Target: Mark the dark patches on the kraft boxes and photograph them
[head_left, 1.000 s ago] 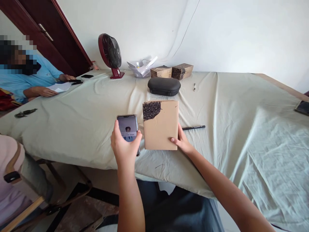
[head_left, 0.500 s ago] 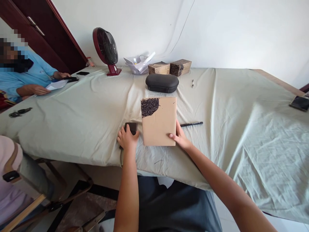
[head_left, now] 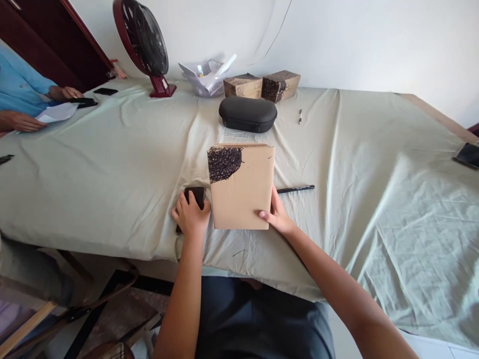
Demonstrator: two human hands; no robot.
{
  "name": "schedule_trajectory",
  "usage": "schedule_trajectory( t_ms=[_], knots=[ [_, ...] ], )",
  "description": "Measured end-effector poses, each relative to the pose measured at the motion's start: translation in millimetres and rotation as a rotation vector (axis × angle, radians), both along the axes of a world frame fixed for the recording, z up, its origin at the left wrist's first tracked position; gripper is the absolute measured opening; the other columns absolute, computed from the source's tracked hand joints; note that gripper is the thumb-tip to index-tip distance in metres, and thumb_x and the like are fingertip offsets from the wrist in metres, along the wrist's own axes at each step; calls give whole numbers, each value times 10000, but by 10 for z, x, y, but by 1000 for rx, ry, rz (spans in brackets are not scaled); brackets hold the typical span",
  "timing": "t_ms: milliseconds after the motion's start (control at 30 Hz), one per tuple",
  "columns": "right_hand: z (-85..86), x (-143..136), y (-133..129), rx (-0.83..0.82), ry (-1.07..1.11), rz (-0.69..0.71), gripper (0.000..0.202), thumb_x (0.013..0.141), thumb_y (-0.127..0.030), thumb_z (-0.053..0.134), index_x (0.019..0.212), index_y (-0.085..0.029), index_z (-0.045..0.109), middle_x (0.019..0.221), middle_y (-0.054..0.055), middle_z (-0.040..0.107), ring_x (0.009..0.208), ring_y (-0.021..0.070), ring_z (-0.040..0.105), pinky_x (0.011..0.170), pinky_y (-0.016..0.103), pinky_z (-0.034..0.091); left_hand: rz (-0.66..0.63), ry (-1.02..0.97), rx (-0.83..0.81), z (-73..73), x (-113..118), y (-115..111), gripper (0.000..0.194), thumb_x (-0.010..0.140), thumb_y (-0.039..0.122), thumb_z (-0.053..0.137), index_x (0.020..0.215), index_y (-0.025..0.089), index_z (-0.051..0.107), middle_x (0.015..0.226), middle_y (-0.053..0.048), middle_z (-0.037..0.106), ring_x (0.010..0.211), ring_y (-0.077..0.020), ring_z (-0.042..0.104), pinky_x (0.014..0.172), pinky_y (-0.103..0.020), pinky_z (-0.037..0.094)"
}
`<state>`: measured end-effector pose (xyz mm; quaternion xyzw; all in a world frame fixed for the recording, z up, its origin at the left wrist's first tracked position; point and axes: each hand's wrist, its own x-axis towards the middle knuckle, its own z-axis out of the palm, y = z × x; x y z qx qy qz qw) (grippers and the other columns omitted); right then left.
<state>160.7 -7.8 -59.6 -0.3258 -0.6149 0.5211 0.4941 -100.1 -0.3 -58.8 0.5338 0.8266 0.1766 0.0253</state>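
A cardboard box, tan with a scribbled black patch in its upper left corner, is held up in front of me. My right hand grips its lower right edge, thumb on the front face and the other fingers behind. Left of the box, my left hand lies over a black smartphone on the table, thumb at one side and fingers across it. Behind my right hand, a black marker-like stick lies on the cloth, its left end hidden.
A green-grey cloth covers the table. Beyond the box sit a black zip case, two scribbled boxes, a basket and a fan. A small pen lies right. A person's hands hold paper far left.
My view has tipped downward and to the right. The box leans a little, so its top edge now shows. Both hands keep their places on the phone and the box.
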Motion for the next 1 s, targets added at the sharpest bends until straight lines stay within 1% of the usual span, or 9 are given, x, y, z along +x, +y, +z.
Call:
schedule_trajectory(
  t_ms=[133,267,400,567,633,700,733,833,1000],
  knots=[
    [1,10,-14,14,-17,-18,1180,816,-693,794,1731,-381,118,1790,68,275,1630,399,313,1330,634,309,1,-8,-18,-16,-12,13,676,965,327,531,1580,48,501,1691,-259,435,1537,-419,459,1264,-606,362],
    [-3,26,-7,-28,-58,-40,1185,790,-752,777,1725,-352,169,1771,86,307,1645,428,268,1335,641,299,7,-28,-39,-5,-14,32,686,961,329,532,1589,57,484,1702,-249,422,1539,-424,459,1272,-615,359],
    [-57,26,-17,-66,-55,-50,1206,762,-822,738,1717,-336,185,1748,103,338,1626,459,299,1309,673,334,11,-54,-86,25,-2,48,668,967,318,503,1577,46,484,1709,-256,406,1557,-430,438,1284,-618,344],
    [-202,44,-92,-36,-39,-49,1186,776,-752,779,1719,-368,173,1780,75,272,1661,464,206,1322,722,272,6,-64,-78,-15,-27,21,643,971,308,486,1569,73,486,1695,-246,433,1555,-422,443,1278,-636,355],
    [-228,50,-95,-9,-50,-52,1189,784,-718,795,1723,-378,150,1807,56,204,1674,453,171,1332,715,250,0,-59,-53,-49,-56,11,638,970,302,490,1573,95,485,1694,-232,441,1557,-414,441,1278,-630,359],
    [-215,52,-65,3,-48,-41,1176,807,-705,784,1726,-375,129,1825,50,149,1672,433,197,1337,682,261,-8,-44,-25,-85,-83,9,636,971,313,500,1569,97,493,1698,-236,432,1553,-419,444,1278,-629,357],
    [-196,51,-41,9,-42,-34,1167,820,-706,773,1726,-371,119,1826,54,152,1665,417,233,1339,657,274,-12,-37,-12,-102,-93,11,639,971,321,508,1567,89,497,1698,-246,427,1547,-424,450,1276,-627,357],
    [-115,32,34,39,-22,-1,1161,806,-758,751,1717,-333,169,1758,92,350,1599,390,378,1323,604,334,-38,-23,20,-136,-96,19,692,954,347,557,1573,46,490,1685,-274,429,1542,-431,451,1289,-597,340],
    [-53,-32,71,57,64,-26,1059,792,-771,729,1663,-321,330,1737,77,404,1598,392,379,1315,591,341,-35,-22,65,-132,-66,29,682,944,329,543,1554,25,507,1656,-287,460,1522,-428,468,1283,-575,341]
  ],
)
